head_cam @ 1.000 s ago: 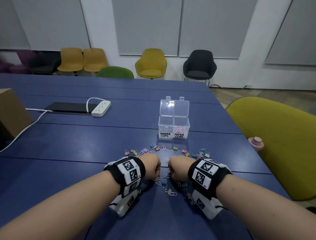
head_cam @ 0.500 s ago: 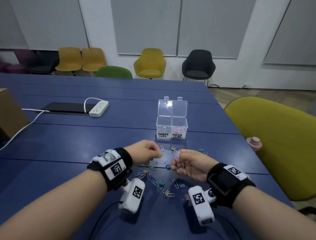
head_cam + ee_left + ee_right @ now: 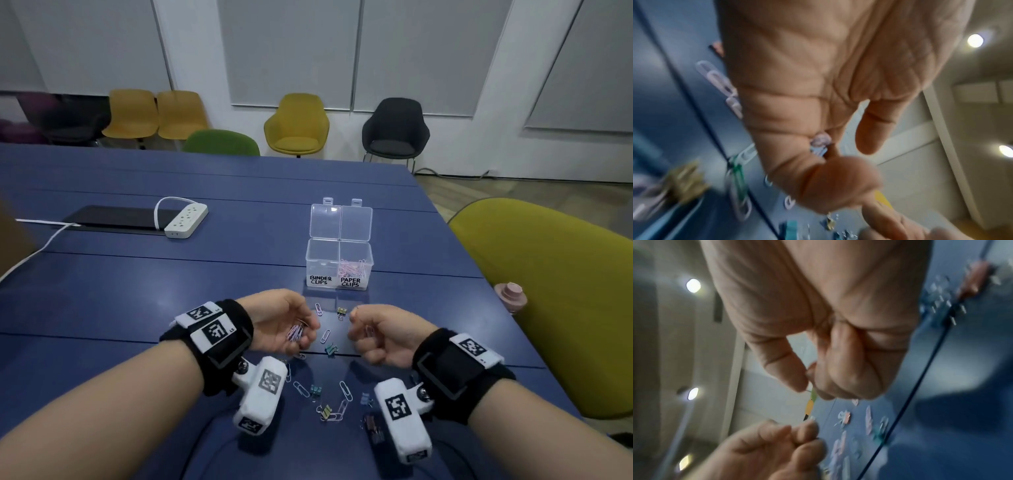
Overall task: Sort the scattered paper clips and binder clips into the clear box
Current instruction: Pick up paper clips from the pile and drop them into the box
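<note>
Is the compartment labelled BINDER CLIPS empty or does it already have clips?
Empty: the BINDER CLIPS compartment looks clear, while paper clips lie in the other compartment.

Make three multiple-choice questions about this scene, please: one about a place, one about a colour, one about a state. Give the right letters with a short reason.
1. Where do paper clips already lie in the box?
A. compartment marked PAPER CLIPS
B. compartment marked BINDER CLIPS
C. on the lid

2. What colour is the table?
A. white
B. blue
C. green

3. What is the state of the lid?
A. shut
B. taken off and lying flat
C. open, standing up behind the box

Answers:
1 A, the pink clips show behind that label.
2 B, its whole top is dark blue.
3 C, it rises from the back edge of the box.
</note>
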Action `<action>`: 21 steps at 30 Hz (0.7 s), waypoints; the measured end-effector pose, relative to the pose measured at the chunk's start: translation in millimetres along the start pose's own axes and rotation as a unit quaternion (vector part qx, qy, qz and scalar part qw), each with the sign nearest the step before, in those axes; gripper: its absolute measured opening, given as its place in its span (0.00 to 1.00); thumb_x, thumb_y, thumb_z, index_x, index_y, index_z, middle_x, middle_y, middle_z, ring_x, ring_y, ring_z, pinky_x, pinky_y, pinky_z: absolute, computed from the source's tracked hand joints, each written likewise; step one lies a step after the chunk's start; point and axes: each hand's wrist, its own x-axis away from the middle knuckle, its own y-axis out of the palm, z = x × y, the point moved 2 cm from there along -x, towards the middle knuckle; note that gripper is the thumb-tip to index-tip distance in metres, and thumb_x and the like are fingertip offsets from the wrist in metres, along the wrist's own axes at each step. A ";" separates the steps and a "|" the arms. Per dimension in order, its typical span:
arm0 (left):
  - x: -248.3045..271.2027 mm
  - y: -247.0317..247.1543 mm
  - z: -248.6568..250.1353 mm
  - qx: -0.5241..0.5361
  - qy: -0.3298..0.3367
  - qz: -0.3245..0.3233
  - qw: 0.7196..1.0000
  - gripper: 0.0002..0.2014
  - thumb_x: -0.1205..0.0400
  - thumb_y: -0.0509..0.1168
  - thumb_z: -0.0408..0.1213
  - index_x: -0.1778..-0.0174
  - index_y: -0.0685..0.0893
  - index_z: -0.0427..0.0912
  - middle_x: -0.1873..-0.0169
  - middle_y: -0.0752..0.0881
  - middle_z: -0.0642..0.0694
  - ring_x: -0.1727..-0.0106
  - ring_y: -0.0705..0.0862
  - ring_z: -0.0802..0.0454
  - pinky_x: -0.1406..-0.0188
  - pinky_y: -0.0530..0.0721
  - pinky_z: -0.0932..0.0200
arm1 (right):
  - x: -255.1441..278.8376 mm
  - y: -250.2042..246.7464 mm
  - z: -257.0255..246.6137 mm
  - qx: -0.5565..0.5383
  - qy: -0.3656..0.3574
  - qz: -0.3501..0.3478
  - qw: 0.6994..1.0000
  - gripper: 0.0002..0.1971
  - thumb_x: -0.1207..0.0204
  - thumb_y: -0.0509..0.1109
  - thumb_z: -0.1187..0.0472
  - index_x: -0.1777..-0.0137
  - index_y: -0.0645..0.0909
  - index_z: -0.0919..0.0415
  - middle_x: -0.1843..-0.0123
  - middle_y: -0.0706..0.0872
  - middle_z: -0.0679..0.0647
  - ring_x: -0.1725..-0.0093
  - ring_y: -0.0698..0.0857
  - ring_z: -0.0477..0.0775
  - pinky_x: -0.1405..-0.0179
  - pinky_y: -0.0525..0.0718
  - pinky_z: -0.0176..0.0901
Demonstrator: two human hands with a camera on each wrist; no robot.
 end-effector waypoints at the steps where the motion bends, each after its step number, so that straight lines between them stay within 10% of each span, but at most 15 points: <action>1: -2.4 -0.2 6.1 -0.048 -0.019 -0.001 0.999 0.13 0.19 0.52 0.34 0.65 0.78 0.37 0.72 0.79 0.43 0.77 0.79 0.52 0.82 0.75 0.66 | -0.5 -5.2 -3.5 0.067 0.010 0.017 0.998 0.17 0.29 0.55 0.75 0.70 0.62 0.53 0.76 0.65 0.51 0.83 0.58 0.43 0.82 0.51 0.27; 15: -77.2 29.5 134.1 0.028 0.179 0.138 0.974 0.27 0.17 0.50 0.63 0.58 0.74 0.39 0.65 0.73 0.44 0.66 0.70 0.50 0.65 0.67 0.59 | -62.4 -40.8 -121.5 0.202 -0.113 0.216 0.949 0.13 0.19 0.55 0.74 0.65 0.68 0.63 0.72 0.68 0.57 0.75 0.68 0.53 0.74 0.71 0.42; 21: -66.2 17.6 121.2 -0.036 0.230 0.196 0.952 0.23 0.15 0.52 0.58 0.59 0.78 0.41 0.59 0.79 0.44 0.59 0.76 0.49 0.54 0.72 0.55 | -92.5 -45.4 -135.1 0.285 -0.106 0.196 0.932 0.06 0.26 0.60 0.69 0.57 0.76 0.58 0.52 0.79 0.60 0.54 0.79 0.58 0.54 0.82 0.50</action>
